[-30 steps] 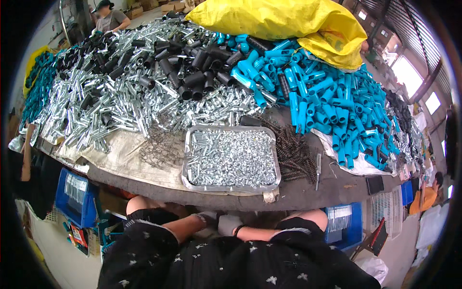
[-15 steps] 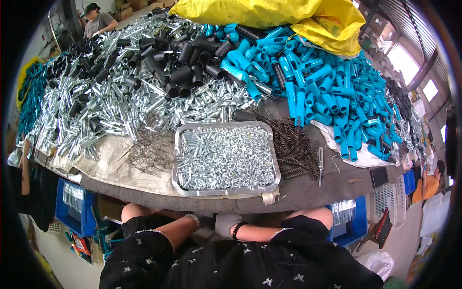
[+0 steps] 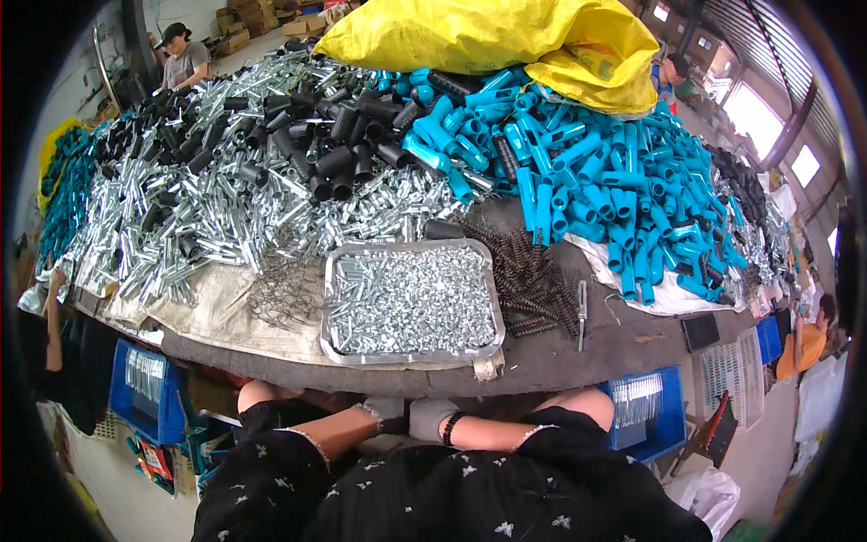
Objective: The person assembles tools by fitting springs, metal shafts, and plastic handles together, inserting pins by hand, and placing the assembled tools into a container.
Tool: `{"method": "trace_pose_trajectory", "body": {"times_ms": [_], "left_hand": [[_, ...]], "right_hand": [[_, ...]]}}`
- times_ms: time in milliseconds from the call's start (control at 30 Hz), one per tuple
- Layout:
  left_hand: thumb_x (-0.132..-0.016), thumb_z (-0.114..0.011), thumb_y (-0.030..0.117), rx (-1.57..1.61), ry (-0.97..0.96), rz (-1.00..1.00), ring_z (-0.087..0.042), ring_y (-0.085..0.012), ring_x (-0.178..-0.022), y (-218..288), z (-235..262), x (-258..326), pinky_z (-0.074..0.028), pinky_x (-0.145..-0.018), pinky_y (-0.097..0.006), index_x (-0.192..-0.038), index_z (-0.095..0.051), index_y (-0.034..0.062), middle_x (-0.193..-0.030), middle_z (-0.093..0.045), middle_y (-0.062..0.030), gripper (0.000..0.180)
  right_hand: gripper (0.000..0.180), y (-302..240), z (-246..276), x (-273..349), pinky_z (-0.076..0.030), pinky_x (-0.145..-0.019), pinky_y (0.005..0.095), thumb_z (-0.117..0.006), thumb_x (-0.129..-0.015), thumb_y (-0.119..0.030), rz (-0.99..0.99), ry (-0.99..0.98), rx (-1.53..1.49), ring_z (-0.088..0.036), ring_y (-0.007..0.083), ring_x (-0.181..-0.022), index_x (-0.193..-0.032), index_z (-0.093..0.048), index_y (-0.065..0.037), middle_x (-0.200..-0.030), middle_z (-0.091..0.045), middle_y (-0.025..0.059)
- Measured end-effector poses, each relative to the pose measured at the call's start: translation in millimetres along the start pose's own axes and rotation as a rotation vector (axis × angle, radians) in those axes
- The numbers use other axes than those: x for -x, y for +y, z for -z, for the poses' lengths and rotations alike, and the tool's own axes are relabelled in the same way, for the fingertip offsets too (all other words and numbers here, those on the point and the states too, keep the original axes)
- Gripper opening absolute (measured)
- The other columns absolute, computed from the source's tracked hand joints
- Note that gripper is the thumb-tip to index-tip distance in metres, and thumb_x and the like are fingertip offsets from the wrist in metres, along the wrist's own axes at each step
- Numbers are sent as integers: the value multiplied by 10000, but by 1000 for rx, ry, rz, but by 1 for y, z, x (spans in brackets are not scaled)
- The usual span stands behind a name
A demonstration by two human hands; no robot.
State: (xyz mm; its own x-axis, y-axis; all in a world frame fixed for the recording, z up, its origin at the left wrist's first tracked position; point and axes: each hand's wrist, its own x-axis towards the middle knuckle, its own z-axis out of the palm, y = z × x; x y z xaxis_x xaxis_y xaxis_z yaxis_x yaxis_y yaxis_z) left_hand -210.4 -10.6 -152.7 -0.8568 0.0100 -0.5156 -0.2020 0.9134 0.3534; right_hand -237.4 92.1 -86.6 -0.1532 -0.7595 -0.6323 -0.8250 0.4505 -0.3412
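My left hand and my right hand, both in grey gloves, are close together in front of my lap, by the table's near edge. Their fingers are hidden or too unclear to tell what they hold, if anything. A metal tray lies flat on the table just beyond them. Small shiny metal pieces fill most of it, with longer metal pins along its left side. Dark coil springs lie against the tray's right, and thin wire clips are heaped to its left.
Behind the tray rise piles of silver metal tubes, black sleeves and teal plastic handles. A yellow sack covers the back. A slim tool lies at the right. Blue bins stand below; other people work around the table.
My left hand has come right, closer to my right hand, and more of its glove shows. The view has shifted slightly, and another person shows at the back right.
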Motion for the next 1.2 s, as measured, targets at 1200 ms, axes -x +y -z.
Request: {"method": "trace_pose_trajectory", "body": {"times_ms": [1200], "left_hand": [[-914, -617, 349, -107, -231, -57, -605, -267, -1201, -7, 30, 79, -462, -1010, -353, -1315, -609, 110, -1306, -640, -126, 467]], "right_hand": [[345, 28, -64, -101, -515, -916, 433, -533, -916, -244, 141, -17, 203, -661, 335, -1113, -1176, -697, -87, -1250, -660, 182]]}}
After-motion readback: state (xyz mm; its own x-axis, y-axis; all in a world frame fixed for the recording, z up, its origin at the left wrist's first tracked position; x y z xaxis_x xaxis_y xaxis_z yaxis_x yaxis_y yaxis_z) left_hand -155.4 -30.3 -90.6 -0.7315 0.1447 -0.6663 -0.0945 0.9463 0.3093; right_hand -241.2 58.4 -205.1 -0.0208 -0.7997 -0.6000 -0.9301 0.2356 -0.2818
